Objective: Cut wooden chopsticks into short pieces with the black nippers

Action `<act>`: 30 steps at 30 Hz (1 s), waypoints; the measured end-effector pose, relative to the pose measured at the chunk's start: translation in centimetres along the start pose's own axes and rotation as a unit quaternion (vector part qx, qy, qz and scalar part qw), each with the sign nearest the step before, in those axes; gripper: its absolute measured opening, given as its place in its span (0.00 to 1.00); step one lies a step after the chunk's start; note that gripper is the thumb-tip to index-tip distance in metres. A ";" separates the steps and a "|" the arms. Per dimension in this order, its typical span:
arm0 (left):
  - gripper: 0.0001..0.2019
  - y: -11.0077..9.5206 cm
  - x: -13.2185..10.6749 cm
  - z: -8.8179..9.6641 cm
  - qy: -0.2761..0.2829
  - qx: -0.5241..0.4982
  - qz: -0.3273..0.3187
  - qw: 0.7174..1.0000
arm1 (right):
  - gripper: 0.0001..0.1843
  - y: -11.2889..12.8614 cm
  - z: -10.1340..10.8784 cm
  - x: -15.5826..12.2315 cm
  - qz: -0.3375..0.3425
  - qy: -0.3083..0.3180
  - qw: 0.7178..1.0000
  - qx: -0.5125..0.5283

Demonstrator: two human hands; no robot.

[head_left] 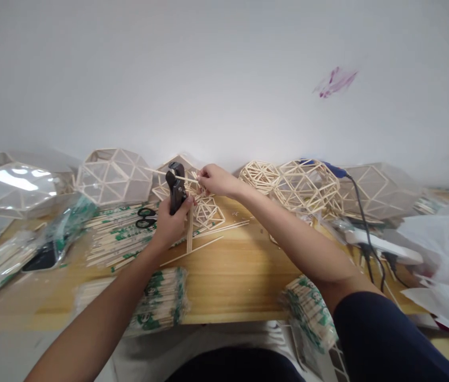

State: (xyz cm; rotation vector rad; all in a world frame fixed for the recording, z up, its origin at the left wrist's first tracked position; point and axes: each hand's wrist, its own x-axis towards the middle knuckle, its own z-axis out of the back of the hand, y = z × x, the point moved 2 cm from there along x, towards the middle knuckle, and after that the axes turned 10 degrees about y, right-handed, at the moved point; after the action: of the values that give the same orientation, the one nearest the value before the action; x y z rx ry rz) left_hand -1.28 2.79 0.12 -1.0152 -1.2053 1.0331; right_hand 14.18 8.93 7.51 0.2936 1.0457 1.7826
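My left hand [170,223] is closed round a black cutter [177,187], held upright with its jaws at the top. A thin wooden stick [168,174] lies across those jaws. My right hand [216,180] pinches the right end of that stick, just above a flat lattice of glued sticks [208,212] on the wooden table [240,276]. Both hands are close together at the back middle of the table.
Stick-built domes [307,185] and paper-covered polyhedra [113,175] line the wall. Black scissors [147,217] lie on loose sticks at the left. Wrapped chopstick bundles [160,300] sit at the front edge. A blue glue gun [333,168], its cable and a white power strip [383,244] are at the right.
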 end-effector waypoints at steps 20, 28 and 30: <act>0.16 0.5 0.2 0.1 -0.009 -0.010 -0.003 1.000 | 0.13 0.0 -2.2 0.3 0.065 -0.144 0.975 -0.159; 0.15 0.6 0.1 -0.1 0.021 -0.031 0.002 0.999 | 0.13 0.9 1.2 -2.6 0.120 -0.146 0.980 -0.068; 0.14 0.8 0.1 -0.2 0.018 -0.039 0.002 0.999 | 0.12 2.2 3.0 -2.9 0.158 -0.180 0.971 -0.016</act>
State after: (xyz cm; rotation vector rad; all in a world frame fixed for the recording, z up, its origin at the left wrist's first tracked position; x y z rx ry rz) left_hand -1.13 3.10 -0.66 -1.0926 -1.2224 0.9742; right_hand 16.00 7.75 11.70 0.7689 0.7373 1.9294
